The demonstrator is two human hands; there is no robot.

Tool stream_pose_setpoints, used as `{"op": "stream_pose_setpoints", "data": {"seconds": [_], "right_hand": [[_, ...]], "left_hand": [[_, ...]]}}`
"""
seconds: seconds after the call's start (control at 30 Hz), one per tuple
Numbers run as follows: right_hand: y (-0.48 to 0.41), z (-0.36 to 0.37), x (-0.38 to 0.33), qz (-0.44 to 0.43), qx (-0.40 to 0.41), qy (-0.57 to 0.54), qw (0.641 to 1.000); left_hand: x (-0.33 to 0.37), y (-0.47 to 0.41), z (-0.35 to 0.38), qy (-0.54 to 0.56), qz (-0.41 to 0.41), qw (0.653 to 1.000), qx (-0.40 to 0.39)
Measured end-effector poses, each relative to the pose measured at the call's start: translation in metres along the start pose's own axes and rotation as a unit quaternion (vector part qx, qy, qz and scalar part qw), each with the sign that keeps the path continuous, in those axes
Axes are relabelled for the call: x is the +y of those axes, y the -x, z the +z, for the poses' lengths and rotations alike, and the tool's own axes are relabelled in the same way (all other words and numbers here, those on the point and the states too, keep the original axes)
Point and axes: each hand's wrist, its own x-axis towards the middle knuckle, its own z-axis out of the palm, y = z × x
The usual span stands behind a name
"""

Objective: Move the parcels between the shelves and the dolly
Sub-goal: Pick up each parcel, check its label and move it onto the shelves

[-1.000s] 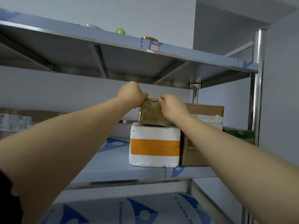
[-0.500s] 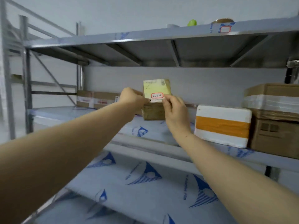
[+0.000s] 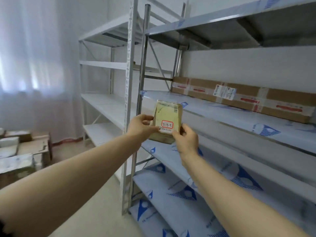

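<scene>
A small brown parcel (image 3: 166, 120) with a pale label marked in a red frame hangs in the air in front of the steel shelves (image 3: 239, 115). My left hand (image 3: 142, 126) grips its left edge and my right hand (image 3: 185, 140) pinches its lower right corner. The parcel stands upright, tilted towards me, clear of any shelf board. A long flat cardboard parcel (image 3: 239, 98) lies at the back of the middle shelf on the right.
A white empty rack (image 3: 106, 106) stands to the left of the steel shelves, in front of a curtained window. Several parcels (image 3: 22, 156) sit low at the left edge on the floor area. The steel boards wear blue-printed protective film.
Both hands lifted the small parcel off the white foam box and carried it left. My view swung left too, so the foam box and right-hand cartons are out of sight.
</scene>
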Motion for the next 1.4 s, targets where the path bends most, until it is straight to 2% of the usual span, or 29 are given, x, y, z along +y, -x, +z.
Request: {"op": "stream_pose_setpoints", "data": {"seconds": [0.2, 0.37, 0.6, 0.83, 1.03, 1.27, 1.4], "right_hand": [[0.018, 0.167, 0.034, 0.082, -0.094, -0.056, 0.991], [0.027, 0.289, 0.06, 0.152, -0.138, -0.094, 0.974], [0.019, 0.414, 0.094, 0.22, -0.226, -0.126, 0.941], [-0.049, 0.534, 0.157, 0.244, -0.278, -0.114, 0.922], [-0.126, 0.649, 0.205, 0.272, -0.346, -0.117, 0.89], [-0.187, 0.78, 0.226, 0.277, -0.415, -0.102, 0.861], [-0.218, 0.853, 0.238, 0.277, -0.433, -0.089, 0.853]], "left_hand": [[-0.088, -0.048, -0.131, -0.024, -0.09, 0.994, 0.054], [-0.152, -0.082, -0.221, -0.043, -0.151, 0.983, 0.098], [-0.227, -0.147, -0.305, -0.072, -0.224, 0.963, 0.13], [-0.304, -0.262, -0.362, -0.068, -0.291, 0.939, 0.167], [-0.349, -0.376, -0.409, -0.115, -0.324, 0.915, 0.21], [-0.388, -0.469, -0.485, -0.106, -0.369, 0.884, 0.266], [-0.409, -0.523, -0.532, -0.086, -0.37, 0.881, 0.282]]}}
